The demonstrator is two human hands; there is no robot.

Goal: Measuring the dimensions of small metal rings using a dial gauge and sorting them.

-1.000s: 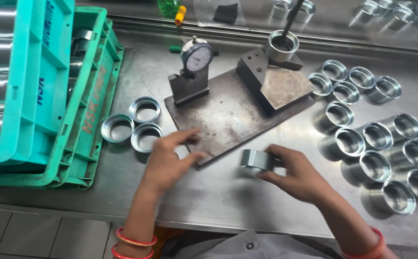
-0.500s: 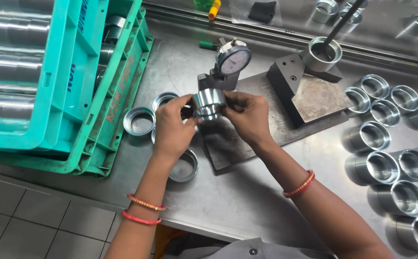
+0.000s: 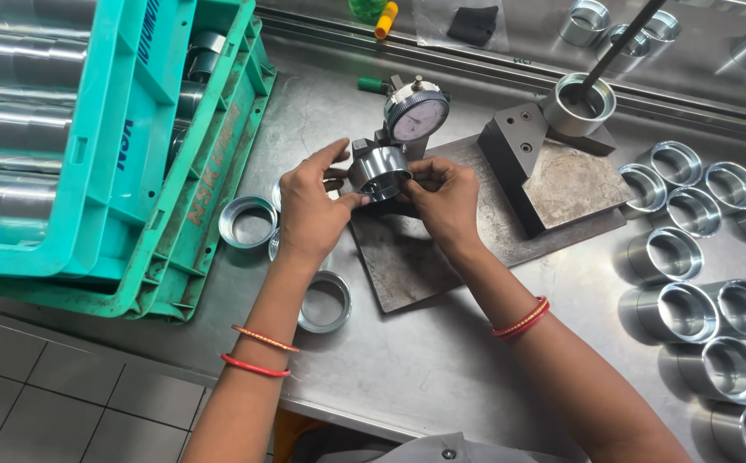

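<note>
Left hand [image 3: 308,206] and right hand [image 3: 446,199] pinch the metal ring [image 3: 380,169] between them under the dial gauge [image 3: 416,116].

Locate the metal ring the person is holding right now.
In the head view, the metal ring sits centre frame, held between the left hand and right hand, just below the dial gauge.

steel workbench [image 3: 441,377] | grey tiled floor [image 3: 64,403] | bright, even light
</note>
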